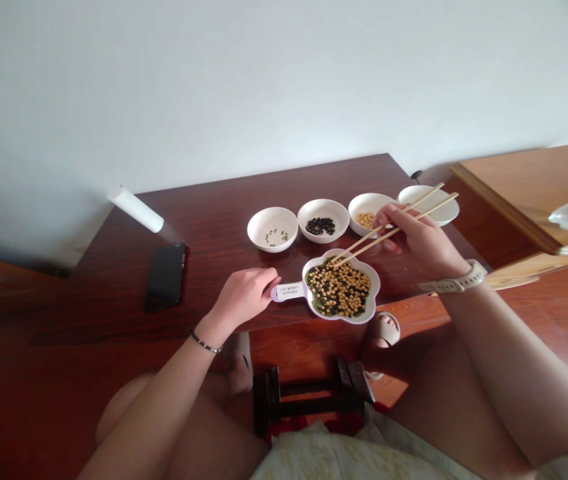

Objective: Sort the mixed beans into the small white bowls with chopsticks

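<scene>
My left hand (248, 293) is closed on the handle end of a white flower-shaped dish (377, 288), near the table's front edge. Mixed beans (339, 287), yellow, black and green, cover the bottom of this dish. Between the fingers of my right hand (417, 237) is a pair of wooden chopsticks (394, 230), angled down to the left. Their tips meet the beans at the dish's upper part; whether they pinch a bean is too small to tell. Behind the dish stand a white bowl (259, 233) with a few green beans, a bowl (309, 211) of black beans and a bowl (364, 200) of yellow beans.
A fourth white bowl (447, 212) stands at the right end of the row, partly behind the chopsticks. On the dark table (214, 220) lie a black phone (166, 276) and a white cylinder (137, 209). A wooden cabinet (529, 180) stands to the right.
</scene>
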The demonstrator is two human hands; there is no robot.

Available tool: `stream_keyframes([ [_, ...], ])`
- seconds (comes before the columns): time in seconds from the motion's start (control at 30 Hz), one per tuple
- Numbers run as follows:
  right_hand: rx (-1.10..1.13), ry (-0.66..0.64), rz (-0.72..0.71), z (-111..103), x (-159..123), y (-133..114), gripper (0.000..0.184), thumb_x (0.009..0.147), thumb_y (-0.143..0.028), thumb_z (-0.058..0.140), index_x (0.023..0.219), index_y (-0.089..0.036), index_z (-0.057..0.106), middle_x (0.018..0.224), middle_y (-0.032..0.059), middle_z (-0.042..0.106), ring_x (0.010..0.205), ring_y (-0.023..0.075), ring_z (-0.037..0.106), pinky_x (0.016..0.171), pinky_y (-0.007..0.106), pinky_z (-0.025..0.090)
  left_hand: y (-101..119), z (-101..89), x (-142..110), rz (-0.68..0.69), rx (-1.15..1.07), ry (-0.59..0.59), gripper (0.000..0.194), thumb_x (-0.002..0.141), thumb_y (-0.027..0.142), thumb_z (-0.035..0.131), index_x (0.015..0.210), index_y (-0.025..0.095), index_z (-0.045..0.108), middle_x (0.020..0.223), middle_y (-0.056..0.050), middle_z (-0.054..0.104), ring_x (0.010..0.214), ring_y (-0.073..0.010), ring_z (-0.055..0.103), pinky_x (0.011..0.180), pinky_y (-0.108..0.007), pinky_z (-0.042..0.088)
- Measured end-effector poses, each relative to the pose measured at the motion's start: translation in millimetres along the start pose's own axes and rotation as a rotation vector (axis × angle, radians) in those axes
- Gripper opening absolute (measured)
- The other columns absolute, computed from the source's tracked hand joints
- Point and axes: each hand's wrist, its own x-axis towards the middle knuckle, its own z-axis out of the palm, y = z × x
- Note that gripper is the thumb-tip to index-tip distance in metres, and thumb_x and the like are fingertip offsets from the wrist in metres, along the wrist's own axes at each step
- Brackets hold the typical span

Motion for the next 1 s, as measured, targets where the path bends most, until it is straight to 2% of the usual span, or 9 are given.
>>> stream_keyframes([
  [0.13, -0.088, -0.093, 0.041, 7, -4, 0, 0.034, 0.103, -0.047, 0.062, 0.082, -0.020, 0.062, 0.075, 0.0022, 0.050, 0.054, 0.0101, 0.046, 0.044, 0.026, 0.032, 0, -0.5, 0, -0.003, -0.004, 0.002, 0.024, 0.105, 0.028, 0.051, 0.083, 0.022, 0.059, 0.079, -0.003, 0.069, 0.072, -0.0191, 0.063, 0.063, -0.032, 0.034],
  [0.63, -0.184, -0.093, 0.042, 15, -6, 2, 0.037, 0.105, -0.047, 0.058, 0.082, -0.019, 0.059, 0.069, 0.0006, 0.051, 0.052, 0.0093, 0.050, 0.046, 0.024, 0.033, 0, -0.5, 0, -0.008, 0.009, -0.012, 0.023, 0.105, 0.028, 0.052, 0.085, 0.021, 0.060, 0.081, -0.003, 0.070, 0.073, -0.0190, 0.065, 0.065, -0.033, 0.035],
  [1.0, -0.206, -0.092, 0.018, 10, -5, 3, 0.037, 0.105, -0.048, 0.057, 0.082, -0.019, 0.061, 0.071, 0.0014, 0.052, 0.053, 0.0095, 0.050, 0.046, 0.024, 0.031, 0, -0.3, 0, 0.004, 0.009, -0.006, 0.023, 0.105, 0.029, 0.052, 0.085, 0.021, 0.059, 0.079, -0.002, 0.069, 0.072, -0.0181, 0.064, 0.065, -0.033, 0.034],
])
